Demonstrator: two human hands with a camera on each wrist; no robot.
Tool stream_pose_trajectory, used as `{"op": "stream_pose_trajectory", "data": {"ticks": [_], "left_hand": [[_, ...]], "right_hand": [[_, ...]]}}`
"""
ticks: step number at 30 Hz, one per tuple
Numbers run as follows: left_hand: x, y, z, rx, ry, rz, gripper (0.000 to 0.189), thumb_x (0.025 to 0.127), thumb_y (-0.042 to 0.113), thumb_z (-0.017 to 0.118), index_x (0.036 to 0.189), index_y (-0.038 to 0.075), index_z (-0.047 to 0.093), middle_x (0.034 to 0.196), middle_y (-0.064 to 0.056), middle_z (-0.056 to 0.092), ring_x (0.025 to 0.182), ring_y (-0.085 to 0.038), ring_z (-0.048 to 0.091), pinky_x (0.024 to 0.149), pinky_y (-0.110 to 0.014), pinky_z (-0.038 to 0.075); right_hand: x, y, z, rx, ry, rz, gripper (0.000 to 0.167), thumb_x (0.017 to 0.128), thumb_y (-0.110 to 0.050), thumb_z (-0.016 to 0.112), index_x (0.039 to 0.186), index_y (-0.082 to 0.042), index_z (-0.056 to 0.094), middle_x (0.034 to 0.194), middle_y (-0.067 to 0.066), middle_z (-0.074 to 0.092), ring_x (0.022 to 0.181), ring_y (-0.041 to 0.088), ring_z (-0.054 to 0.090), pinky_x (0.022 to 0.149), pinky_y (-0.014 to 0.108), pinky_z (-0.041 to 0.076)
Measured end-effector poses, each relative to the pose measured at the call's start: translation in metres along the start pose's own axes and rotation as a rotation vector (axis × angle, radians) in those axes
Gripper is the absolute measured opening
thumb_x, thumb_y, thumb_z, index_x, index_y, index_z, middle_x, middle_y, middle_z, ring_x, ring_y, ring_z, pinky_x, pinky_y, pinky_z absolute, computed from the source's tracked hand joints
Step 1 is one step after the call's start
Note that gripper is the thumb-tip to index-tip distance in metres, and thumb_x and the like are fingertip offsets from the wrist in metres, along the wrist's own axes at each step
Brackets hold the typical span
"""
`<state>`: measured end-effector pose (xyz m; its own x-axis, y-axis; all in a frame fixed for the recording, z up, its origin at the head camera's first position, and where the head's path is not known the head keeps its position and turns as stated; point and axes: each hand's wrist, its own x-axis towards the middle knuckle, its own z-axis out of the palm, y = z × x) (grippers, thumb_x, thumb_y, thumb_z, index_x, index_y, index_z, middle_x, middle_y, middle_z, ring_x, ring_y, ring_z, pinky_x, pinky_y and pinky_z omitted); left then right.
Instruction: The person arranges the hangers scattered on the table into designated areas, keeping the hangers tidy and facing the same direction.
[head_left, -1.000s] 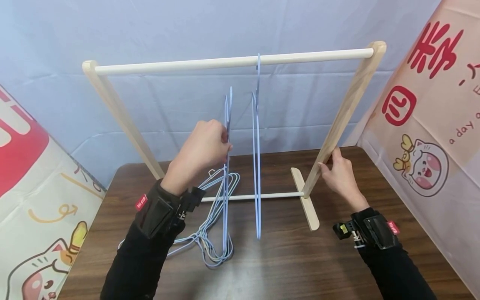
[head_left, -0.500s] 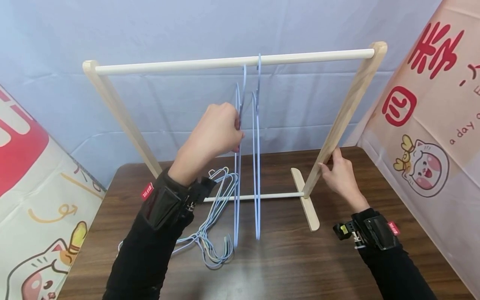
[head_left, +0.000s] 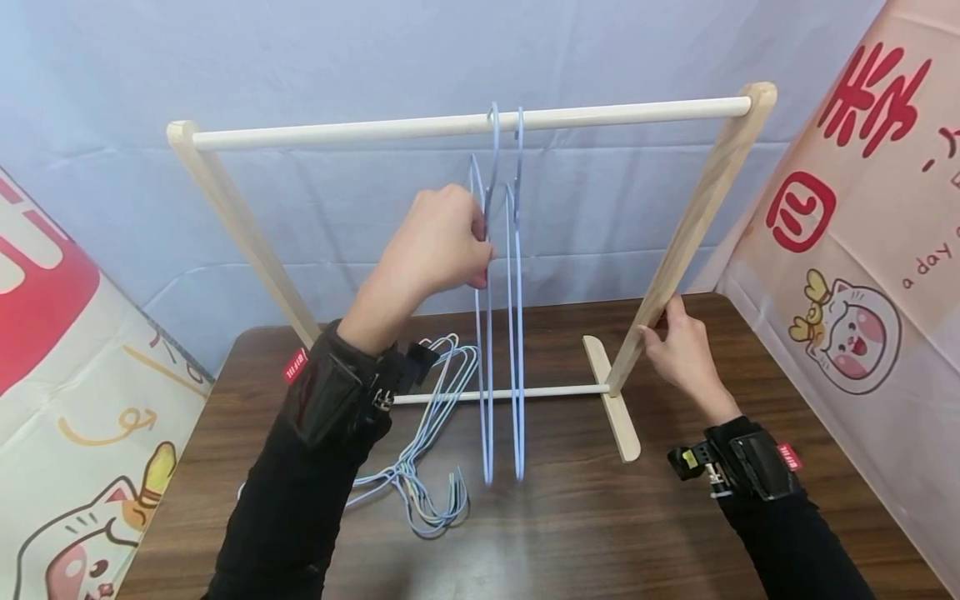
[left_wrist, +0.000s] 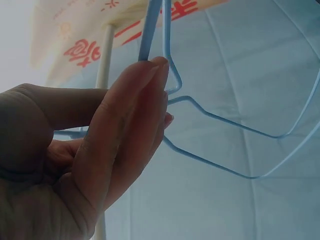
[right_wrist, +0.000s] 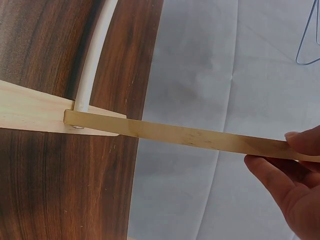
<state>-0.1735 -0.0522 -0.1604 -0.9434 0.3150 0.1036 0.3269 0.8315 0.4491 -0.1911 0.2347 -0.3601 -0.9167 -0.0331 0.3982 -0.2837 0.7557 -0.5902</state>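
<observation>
In the head view my left hand (head_left: pixel 442 242) pinches a light blue wire clothes hanger (head_left: pixel 489 367) near its neck. That hanger's hook reaches the top bar (head_left: pixel 337 132) of a wooden clothes rack; whether it bears on the bar, I cannot tell. Close on its right, another blue hanger (head_left: pixel 519 375) hangs from the bar. The left wrist view shows fingertips (left_wrist: pixel 159 62) against the blue wire of a hanger. My right hand (head_left: pixel 684 354) grips the rack's right upright (head_left: pixel 678 233), thumb on one side and fingers on the other in the right wrist view.
Several more wire hangers (head_left: pixel 412 475) lie in a tangled pile on the brown wooden table (head_left: pixel 570 533), partly behind the left forearm. A thin lower rod (head_left: pixel 555 390) joins the rack's base near the right foot (head_left: pixel 611 400). Printed cloth (head_left: pixel 855 250) stands at the right.
My left hand has risen and moved right with its hanger, away from the pile, bringing the hook up to the top bar beside the hanging one. The right hand has stayed put.
</observation>
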Motion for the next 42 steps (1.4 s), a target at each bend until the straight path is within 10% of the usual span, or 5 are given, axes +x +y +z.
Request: {"op": "stream_pose_trajectory", "data": {"ticks": [13, 42], "left_hand": [[0.010, 0.000, 0.004, -0.147, -0.030, -0.060, 0.018, 0.085, 0.008, 0.058, 0.068, 0.002, 0.062, 0.063, -0.004, 0.065, 0.054, -0.008, 0.063, 0.074, -0.026, 0.046], [0.024, -0.003, 0.015, -0.222, -0.061, -0.117, 0.013, 0.086, 0.011, 0.061, 0.078, 0.000, 0.064, 0.071, -0.007, 0.066, 0.057, -0.008, 0.064, 0.074, -0.022, 0.047]], "right_hand": [[-0.001, 0.001, 0.000, 0.003, 0.002, -0.003, 0.041, 0.085, 0.005, 0.054, 0.121, 0.013, 0.035, 0.093, 0.033, 0.053, 0.082, 0.046, 0.055, 0.058, 0.047, 0.044], [-0.001, -0.003, -0.002, 0.000, -0.003, 0.019, 0.040, 0.085, 0.004, 0.055, 0.119, 0.013, 0.036, 0.093, 0.033, 0.054, 0.082, 0.046, 0.056, 0.059, 0.047, 0.044]]}}
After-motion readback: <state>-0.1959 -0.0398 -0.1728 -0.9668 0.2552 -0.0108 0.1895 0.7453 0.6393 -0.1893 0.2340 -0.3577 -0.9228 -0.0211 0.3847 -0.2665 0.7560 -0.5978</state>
